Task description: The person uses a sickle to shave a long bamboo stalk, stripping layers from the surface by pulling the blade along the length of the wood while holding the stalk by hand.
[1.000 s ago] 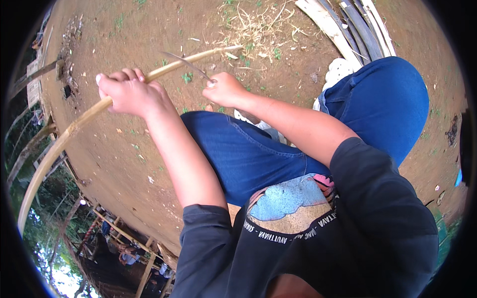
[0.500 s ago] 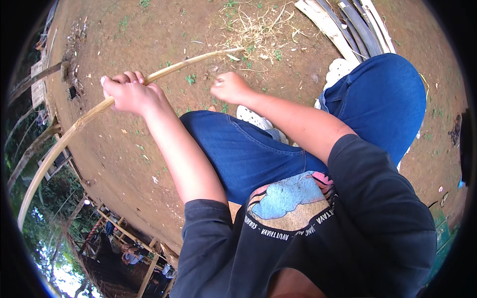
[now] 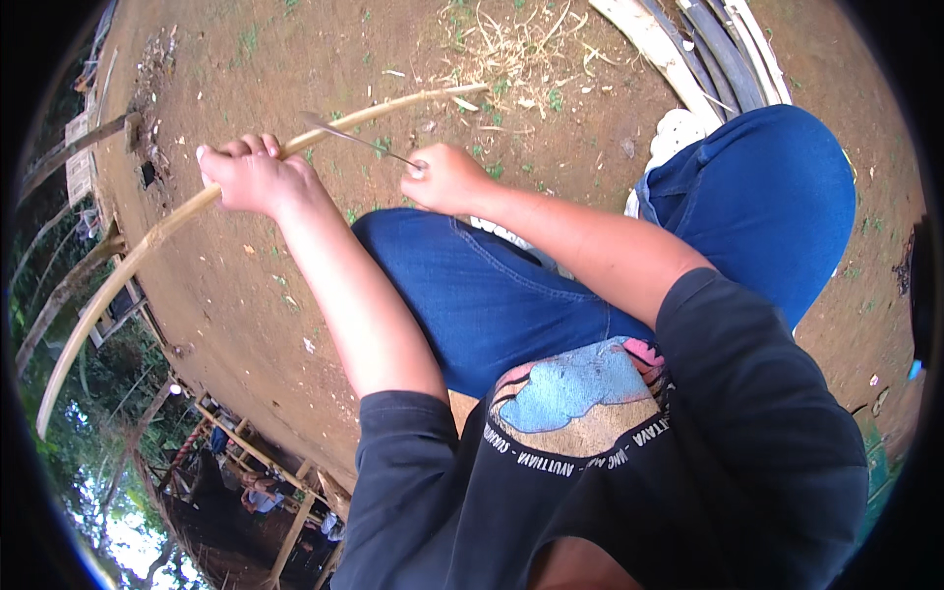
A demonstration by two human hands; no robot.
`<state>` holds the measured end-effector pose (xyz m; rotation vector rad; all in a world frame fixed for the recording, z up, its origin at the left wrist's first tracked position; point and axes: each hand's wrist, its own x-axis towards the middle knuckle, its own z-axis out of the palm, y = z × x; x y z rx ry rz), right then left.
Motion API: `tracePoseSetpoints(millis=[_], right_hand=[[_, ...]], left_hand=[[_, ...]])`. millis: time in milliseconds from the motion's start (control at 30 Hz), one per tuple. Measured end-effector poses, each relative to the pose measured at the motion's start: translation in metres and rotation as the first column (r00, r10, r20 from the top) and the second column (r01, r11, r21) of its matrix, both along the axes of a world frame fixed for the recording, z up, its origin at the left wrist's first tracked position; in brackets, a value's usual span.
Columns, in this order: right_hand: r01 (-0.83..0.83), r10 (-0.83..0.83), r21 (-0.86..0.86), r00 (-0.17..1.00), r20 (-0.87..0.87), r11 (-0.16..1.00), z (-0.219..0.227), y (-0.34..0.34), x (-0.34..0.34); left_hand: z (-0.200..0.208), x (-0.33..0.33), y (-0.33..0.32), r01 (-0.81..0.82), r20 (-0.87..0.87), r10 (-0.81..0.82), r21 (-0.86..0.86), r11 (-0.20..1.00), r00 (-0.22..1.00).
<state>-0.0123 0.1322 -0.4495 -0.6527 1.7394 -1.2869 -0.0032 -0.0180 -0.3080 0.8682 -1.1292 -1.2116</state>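
A long, pale, peeled wooden pole [image 3: 157,234] slants across the left side, from the lower left up to a tip near the top middle. My left hand [image 3: 254,179] is closed round it partway along, thumb toward the far left. In my right hand [image 3: 447,179], held just above my left knee, is a thin-bladed knife [image 3: 369,146]. Its handle is mostly hidden in the fist. The blade points left and crosses the pole a little beyond my left hand; whether it touches the wood I cannot tell.
Pale shavings [image 3: 516,54] lie scattered on the bare earth ahead. Several split wood strips [image 3: 723,54] are stacked at the upper right, by my white shoe [image 3: 677,136]. At the lower left stands a wooden shelter [image 3: 285,541] with a person [image 3: 261,495] in it.
My right hand has shifted slightly left, and the knife blade now shows across the pole where it could not be made out before. My left hand keeps its grip.
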Motion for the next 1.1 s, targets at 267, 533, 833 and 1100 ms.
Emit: tracePoseSetpoints(millis=[267,533,833,1100], right_hand=[[-0.013,0.036,0.222,0.994,-0.103,0.975,-0.068,0.018,-0.024],[-0.003,0.006,0.095,0.999,-0.035,0.996,-0.051,0.019,-0.012],[-0.02,0.019,0.076,1.0,0.018,0.997,-0.023,0.012,-0.002],[-0.022,0.022,0.201,1.0,0.004,0.979,-0.082,0.029,-0.019]], left_hand=[[0.0,-0.001,0.004,-0.018,0.017,0.018,-0.023,1.0,1.0],[0.008,-0.012,0.009,-0.037,0.018,0.038,-0.021,0.999,0.999],[0.004,-0.007,0.003,0.0,0.009,0.001,-0.022,1.0,1.0],[0.004,-0.006,0.002,-0.012,0.049,0.013,-0.033,0.999,0.999]])
